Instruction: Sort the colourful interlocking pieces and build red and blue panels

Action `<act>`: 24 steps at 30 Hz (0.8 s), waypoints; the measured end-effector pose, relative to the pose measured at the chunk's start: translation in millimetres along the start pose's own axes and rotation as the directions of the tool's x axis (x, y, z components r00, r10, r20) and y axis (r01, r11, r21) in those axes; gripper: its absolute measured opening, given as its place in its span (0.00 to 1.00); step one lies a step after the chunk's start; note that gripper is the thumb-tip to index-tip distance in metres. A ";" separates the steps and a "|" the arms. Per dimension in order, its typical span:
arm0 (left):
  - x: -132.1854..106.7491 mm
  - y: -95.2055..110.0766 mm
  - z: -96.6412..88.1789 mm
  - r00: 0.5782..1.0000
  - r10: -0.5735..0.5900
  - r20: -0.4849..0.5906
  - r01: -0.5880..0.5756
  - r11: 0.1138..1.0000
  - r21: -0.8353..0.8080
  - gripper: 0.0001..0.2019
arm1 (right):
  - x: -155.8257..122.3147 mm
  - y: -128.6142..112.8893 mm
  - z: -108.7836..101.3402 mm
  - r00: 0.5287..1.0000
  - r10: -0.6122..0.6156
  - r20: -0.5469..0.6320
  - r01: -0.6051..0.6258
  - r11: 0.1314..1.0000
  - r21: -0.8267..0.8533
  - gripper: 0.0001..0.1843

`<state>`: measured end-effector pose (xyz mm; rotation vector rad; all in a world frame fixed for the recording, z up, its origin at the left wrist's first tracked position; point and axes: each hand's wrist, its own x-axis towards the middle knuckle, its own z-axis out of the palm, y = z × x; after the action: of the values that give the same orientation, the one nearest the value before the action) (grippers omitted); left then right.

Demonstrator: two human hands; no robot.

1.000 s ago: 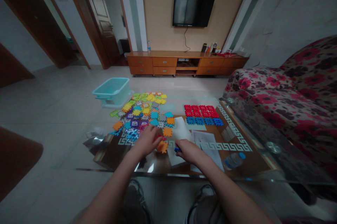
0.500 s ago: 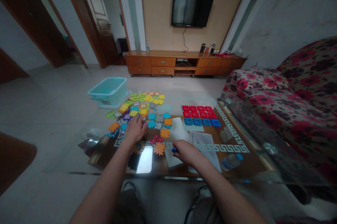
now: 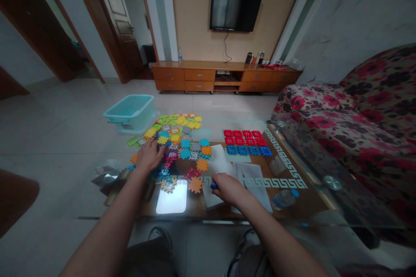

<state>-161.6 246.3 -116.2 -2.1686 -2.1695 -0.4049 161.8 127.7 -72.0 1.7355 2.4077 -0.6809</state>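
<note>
My left hand (image 3: pixel 150 154) is over the left side of a loose pile of toothed interlocking puzzle pieces, its fingers spread and touching or just above them. Close to it lie yellow pieces (image 3: pixel 163 140) and pink pieces (image 3: pixel 169 161). My right hand (image 3: pixel 230 187) is closed around a small blue puzzle piece (image 3: pixel 213 185), mostly hidden by the fingers, above the papers. Past it, red assembled pieces (image 3: pixel 243 137) lie in rows, with a row of blue ones (image 3: pixel 248 150) on the near side. Single orange pieces (image 3: pixel 195 185) lie between my hands.
The pieces are on a glass-topped coffee table (image 3: pixel 294 201). White paper sheets (image 3: pixel 248 177) and a blue-capped water bottle (image 3: pixel 285 199) sit at the right. A teal plastic bin (image 3: pixel 130 112) stands beyond the pile. A flowered sofa (image 3: pixel 325 108) borders the right side.
My left hand has moved left across the pile, uncovering pink, purple and blue pieces. My right hand stays in place with the blue piece. The view has shifted slightly.
</note>
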 end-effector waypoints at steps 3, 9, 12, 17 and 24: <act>11.7 -13.6 5.7 0.999 0.007 0.035 -0.007 1.000 0.007 0.32 | 3.5 -1.3 0.4 1.000 -0.003 -0.002 0.003 1.000 0.002 0.12; 31.5 -28.8 18.8 0.986 0.099 0.137 -0.098 0.995 -0.014 0.33 | 17.1 -4.0 1.6 0.999 -0.043 -0.013 0.043 0.999 0.019 0.13; 33.3 -33.2 19.1 0.987 0.027 0.159 -0.025 1.000 -0.015 0.33 | 20.3 -4.4 1.3 0.999 -0.037 -0.005 0.037 0.999 0.023 0.14; 26.0 -32.3 11.7 0.995 -0.029 0.095 0.028 0.999 0.020 0.32 | 19.0 -4.3 1.0 0.999 -0.031 -0.018 0.031 0.998 0.046 0.14; 16.9 -28.9 -1.4 0.999 -0.012 0.041 0.010 0.998 0.055 0.28 | 15.2 -7.2 -1.1 1.000 -0.023 -0.015 0.024 0.999 0.034 0.13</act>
<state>-190.7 262.9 -115.6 -2.1567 -2.1871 -0.2995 150.1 139.7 -73.9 1.7334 2.4437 -0.7196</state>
